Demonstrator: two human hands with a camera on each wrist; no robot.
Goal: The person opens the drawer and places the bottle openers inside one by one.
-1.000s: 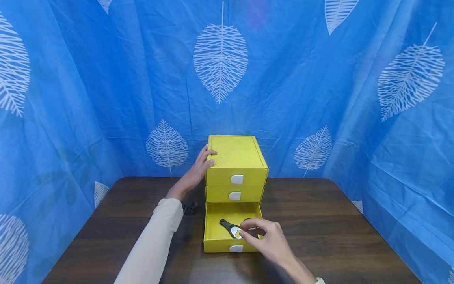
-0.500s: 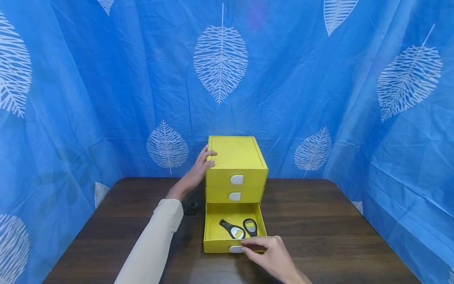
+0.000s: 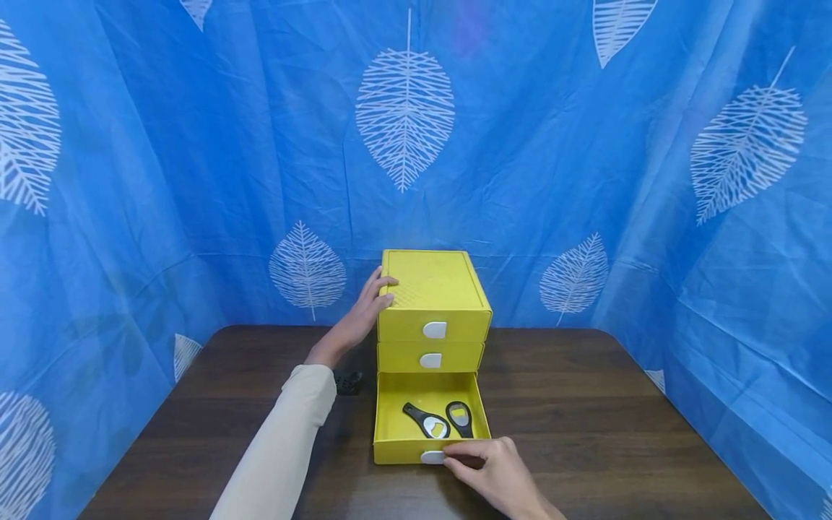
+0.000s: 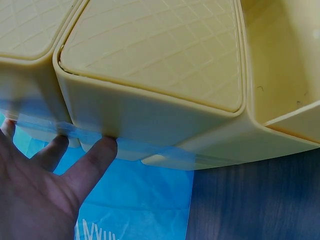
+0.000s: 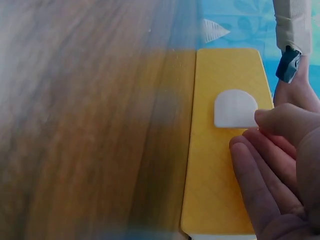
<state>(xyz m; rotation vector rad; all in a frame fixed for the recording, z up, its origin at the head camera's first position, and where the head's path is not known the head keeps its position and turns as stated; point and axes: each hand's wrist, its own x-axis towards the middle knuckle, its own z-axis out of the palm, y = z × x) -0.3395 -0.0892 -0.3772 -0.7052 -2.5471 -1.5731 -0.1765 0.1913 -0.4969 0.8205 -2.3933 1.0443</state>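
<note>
A yellow three-drawer unit point(image 3: 435, 278) stands on the table, its bottom drawer point(image 3: 399, 453) pulled out. Against the unit's upper left edge rests my left hand point(image 3: 354, 323); in the left wrist view its extended fingertips point(image 4: 107, 145) touch the side wall. My right hand point(image 3: 499, 473) pinches the right end of the white tab handle point(image 5: 235, 110) on the bottom drawer's front, thumb at its edge and fingers beneath. Inside that drawer lie a black-handled bottle opener point(image 3: 417, 414) with a silver head and a black, rounded loop-shaped tool point(image 3: 466, 431).
Two upper drawers with white tabs point(image 3: 434, 330) are pushed in. Beneath my left forearm a black object point(image 3: 351, 383) shows by the unit, partly covered. The dark wooden table point(image 3: 585, 404) is enclosed by blue curtains point(image 3: 520, 144) with white leaf prints.
My right hand has moved from above the tools inside the drawer down to its front tab, uncovering the loop-shaped tool. The left hand has kept its place on the unit.
</note>
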